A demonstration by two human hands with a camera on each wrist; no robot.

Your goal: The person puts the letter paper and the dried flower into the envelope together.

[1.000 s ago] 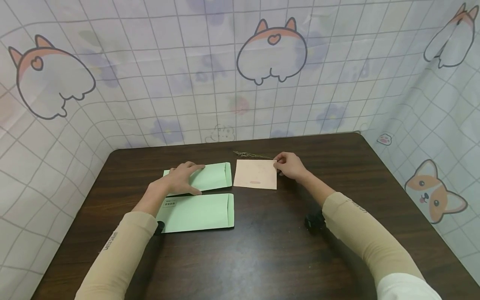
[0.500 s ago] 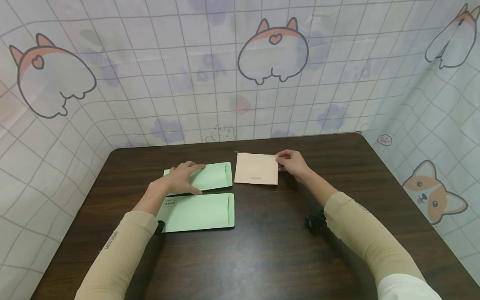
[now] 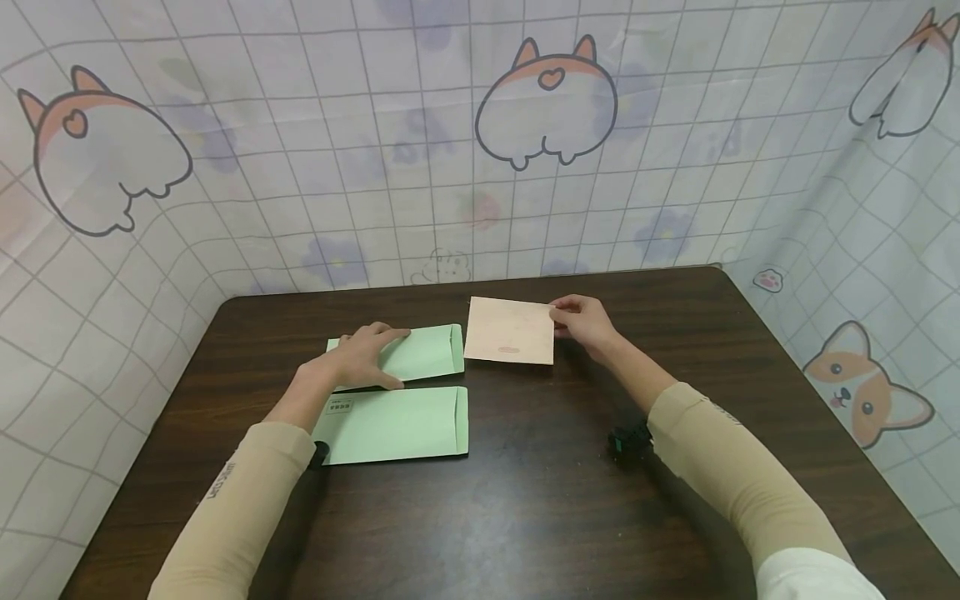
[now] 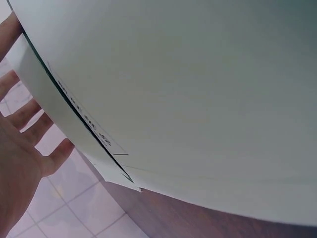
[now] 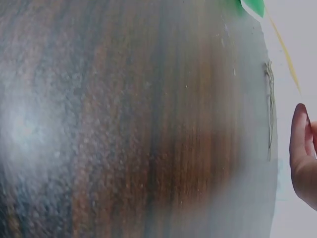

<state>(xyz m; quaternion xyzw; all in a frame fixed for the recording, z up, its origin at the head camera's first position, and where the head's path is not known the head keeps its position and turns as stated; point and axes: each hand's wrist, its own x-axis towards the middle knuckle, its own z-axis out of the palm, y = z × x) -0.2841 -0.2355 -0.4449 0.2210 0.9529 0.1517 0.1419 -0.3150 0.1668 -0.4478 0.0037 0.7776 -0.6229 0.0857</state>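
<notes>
The two hands are apart from each other. The left hand (image 3: 352,360), fingers spread, rests on the upper envelope (image 3: 426,353), left of the centre; the lower envelope (image 3: 401,427) lies just below. The right hand (image 3: 587,321) pinches the right edge of the beige card (image 3: 510,332), near the centre. Only the right wrist view shows the dry sprig (image 5: 270,114), at its right side. The table (image 3: 480,517) is dark brown; behind stands a checked curtain (image 3: 375,200). I count two green envelopes, one card, one sprig.
</notes>
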